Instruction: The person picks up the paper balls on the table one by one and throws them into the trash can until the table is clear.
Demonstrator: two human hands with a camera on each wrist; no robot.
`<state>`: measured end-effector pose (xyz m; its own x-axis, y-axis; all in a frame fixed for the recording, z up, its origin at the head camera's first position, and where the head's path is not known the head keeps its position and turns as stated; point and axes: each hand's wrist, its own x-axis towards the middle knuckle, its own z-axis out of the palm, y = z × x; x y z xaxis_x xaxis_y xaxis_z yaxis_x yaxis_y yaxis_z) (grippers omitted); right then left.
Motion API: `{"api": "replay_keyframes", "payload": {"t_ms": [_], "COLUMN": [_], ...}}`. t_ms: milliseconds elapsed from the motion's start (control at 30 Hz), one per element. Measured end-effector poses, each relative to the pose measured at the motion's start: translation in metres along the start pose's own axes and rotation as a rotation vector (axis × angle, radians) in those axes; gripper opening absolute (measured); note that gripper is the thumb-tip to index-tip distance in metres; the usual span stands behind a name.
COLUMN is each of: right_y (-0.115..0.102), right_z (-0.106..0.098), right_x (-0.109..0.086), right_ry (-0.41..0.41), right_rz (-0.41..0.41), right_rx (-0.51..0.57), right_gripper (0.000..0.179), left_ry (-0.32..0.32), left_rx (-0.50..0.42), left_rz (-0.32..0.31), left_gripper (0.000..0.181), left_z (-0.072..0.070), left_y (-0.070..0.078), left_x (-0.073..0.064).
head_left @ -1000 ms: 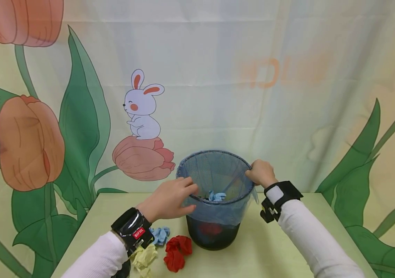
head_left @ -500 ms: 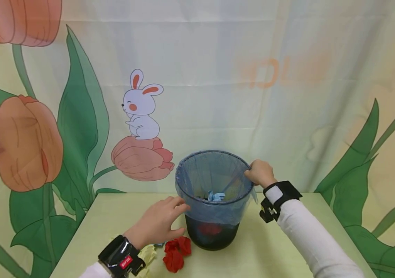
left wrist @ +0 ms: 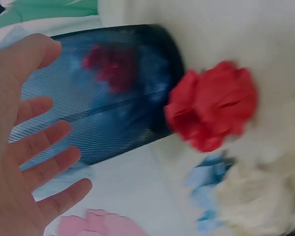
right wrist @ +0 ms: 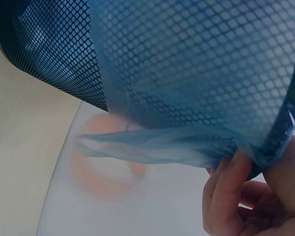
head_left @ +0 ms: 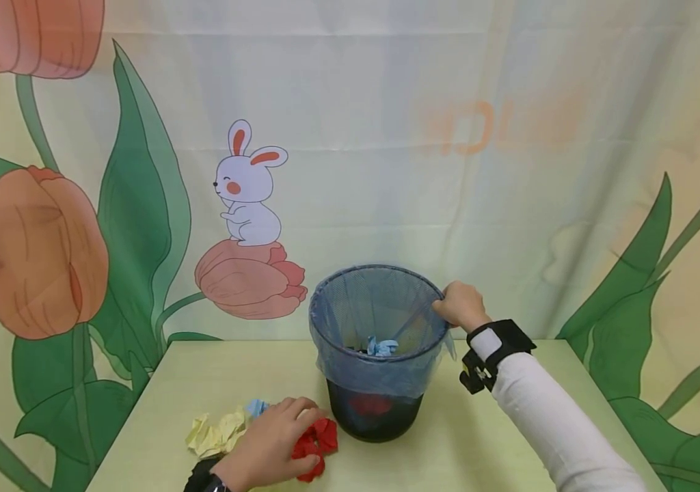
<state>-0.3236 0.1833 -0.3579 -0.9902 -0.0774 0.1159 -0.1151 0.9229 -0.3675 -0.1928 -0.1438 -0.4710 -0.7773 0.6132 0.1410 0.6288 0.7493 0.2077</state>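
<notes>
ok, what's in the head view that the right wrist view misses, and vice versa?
Head only: the left hand by the crumpled red paper, the crumpled yellow paper and crumpled blue paper on the table, and the printed rabbit.

Right wrist only: the right hand from its finger side, with curled fingers against the bin liner just outside the rim.

Both: that hand gripping the rim, the mesh trash bin, its blue bin liner, part of the table, and orange print on the backdrop.
</notes>
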Motion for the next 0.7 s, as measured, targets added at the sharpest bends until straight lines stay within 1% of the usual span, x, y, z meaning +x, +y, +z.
{"api": "replay_keyframes", "payload": {"t_ms": [133, 200, 267, 367, 400, 433, 533, 600, 667, 700], "right_y": [0.0, 0.0, -0.001, -0.001, -0.001, -0.001, -0.001, -0.001, -0.002, -0.002], "right_z": [-0.001, -0.001, -0.001, -0.002, -0.002, -0.002, -0.002, -0.002, -0.003, -0.003], "right_x": [0.0, -0.001, -0.001, -0.002, -0.002, -0.002, -0.002, -0.003, -0.003, -0.003], "right_ry": [0.002, 0.003, 0.002, 0.004, 0.005, 0.005, 0.002, -0.001, -0.004, -0.005], "right_rz": [0.004, 0.001, 0.003, 0.004, 0.005, 0.004, -0.002, -0.002, 0.001, 0.003], "right_rx": [0.011, 0.014, 0.016, 0.014, 0.012, 0.012, 0.015, 0.019, 0.022, 0.022], "right_gripper": [0.039, 0.039, 0.04, 0.04, 0.039, 0.039, 0.04, 0.04, 0.04, 0.04], "left_ry": [-0.044, -0.075, -0.085, -0.115, -0.115, -0.118, -0.154, -0.16, -0.151, -0.122], "left_rx": [0.005, 0.007, 0.012, 0.022, 0.028, 0.034, 0.03, 0.013, 0.022, 0.036], "left_rz": [-0.008, -0.025, -0.034, -0.078, -0.084, -0.091, -0.112, -0.127, -0.167, -0.18], "left_gripper": [0.051, 0.054, 0.058, 0.065, 0.067, 0.066, 0.063, 0.06, 0.057, 0.055], "left_z": [0.019, 0.028, 0.038, 0.05, 0.055, 0.059, 0.067, 0.074, 0.081, 0.087], "left_y": [-0.005, -0.008, -0.011, -0.016, -0.018, -0.02, -0.023, -0.025, -0.025, -0.025], "left_x": [-0.013, -0.019, -0.025, -0.034, -0.037, -0.04, -0.05, -0.056, -0.062, -0.066]}}
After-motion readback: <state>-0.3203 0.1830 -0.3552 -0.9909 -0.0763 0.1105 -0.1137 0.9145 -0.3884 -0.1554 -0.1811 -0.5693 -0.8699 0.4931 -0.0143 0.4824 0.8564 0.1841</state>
